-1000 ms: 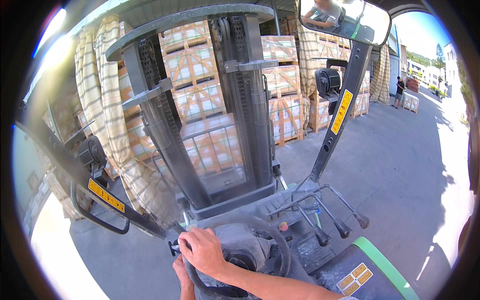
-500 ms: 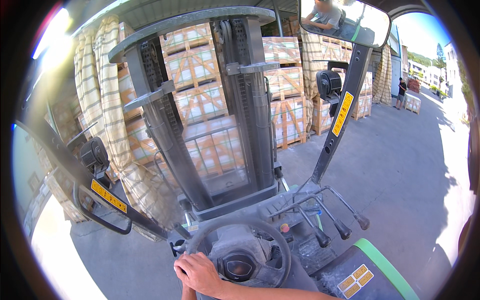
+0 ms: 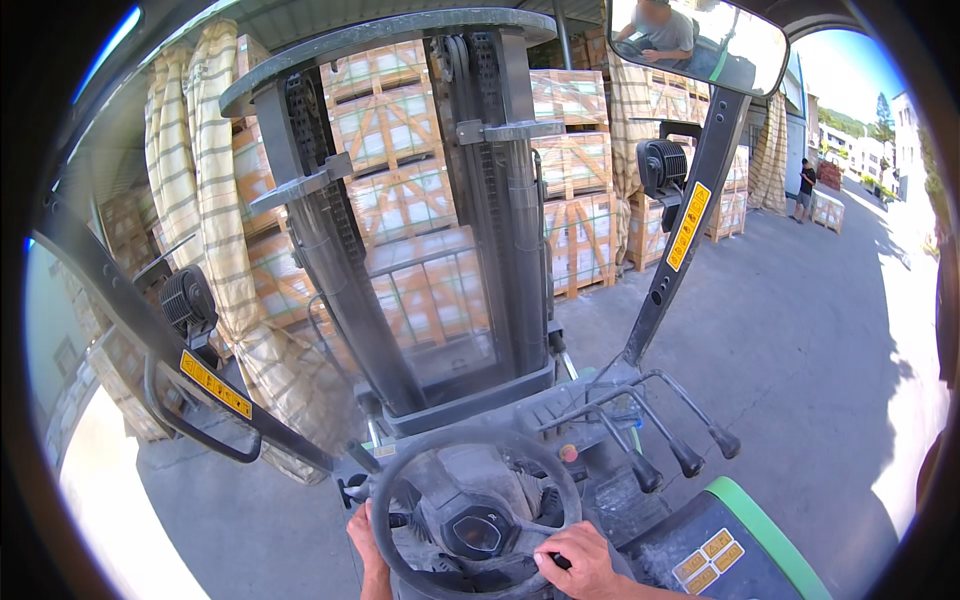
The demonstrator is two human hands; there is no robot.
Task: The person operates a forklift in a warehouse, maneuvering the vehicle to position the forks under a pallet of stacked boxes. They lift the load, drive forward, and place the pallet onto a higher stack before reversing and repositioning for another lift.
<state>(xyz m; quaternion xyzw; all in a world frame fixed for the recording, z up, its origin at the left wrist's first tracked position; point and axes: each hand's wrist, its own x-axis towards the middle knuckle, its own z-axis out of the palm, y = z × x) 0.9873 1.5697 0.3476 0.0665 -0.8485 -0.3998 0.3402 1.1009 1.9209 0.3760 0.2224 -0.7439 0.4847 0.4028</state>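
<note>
A dark steering wheel stands in front of me in a forklift cab. At its lower right, my right hand is closed around the wheel's black spinner knob. My left hand lies against the left rim, fingers curled to it and partly hidden by it. Inside the wheel sits a dark hub. Several black-knobbed levers rise to the right, apart from both hands. A short dark stalk stands beyond the left hand.
The forklift mast rises ahead, before stacked wooden crates. Striped curtains hang at the left. A cab pillar and a mirror stand at the right. A person stands far right beside a crate.
My right hand has swung from the wheel's left side across to its lower right with the knob, and the wheel and hub have turned. My left hand, formerly mostly covered, shows at the left rim.
</note>
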